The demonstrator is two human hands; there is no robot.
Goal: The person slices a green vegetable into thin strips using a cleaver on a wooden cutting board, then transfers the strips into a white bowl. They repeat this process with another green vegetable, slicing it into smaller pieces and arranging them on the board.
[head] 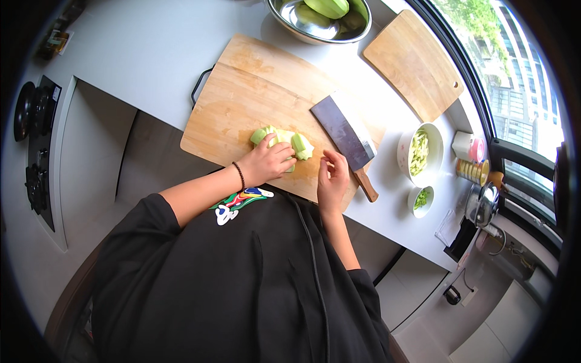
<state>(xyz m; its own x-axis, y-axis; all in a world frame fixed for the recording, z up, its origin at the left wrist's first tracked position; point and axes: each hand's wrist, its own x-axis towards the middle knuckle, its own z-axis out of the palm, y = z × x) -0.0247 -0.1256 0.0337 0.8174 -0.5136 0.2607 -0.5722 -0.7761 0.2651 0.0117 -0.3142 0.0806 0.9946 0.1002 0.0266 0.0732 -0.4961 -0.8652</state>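
Note:
On a wooden cutting board lie peeled, cut chunks of a pale green gourd-like vegetable. My left hand grips some of these chunks from above, its fingers covering part of them. Just right of the chunks, my right hand hovers with nothing in it, fingers loosely bent and thumb apart. A cleaver rests flat on the board beyond that hand. Its wooden handle points towards me and sticks out past the board's right side.
A steel bowl at the back holds a whole pale green vegetable. To the right stand a white bowl of cut strips and a smaller bowl of chopped greens. A second board lies by the window. A cooktop is far left.

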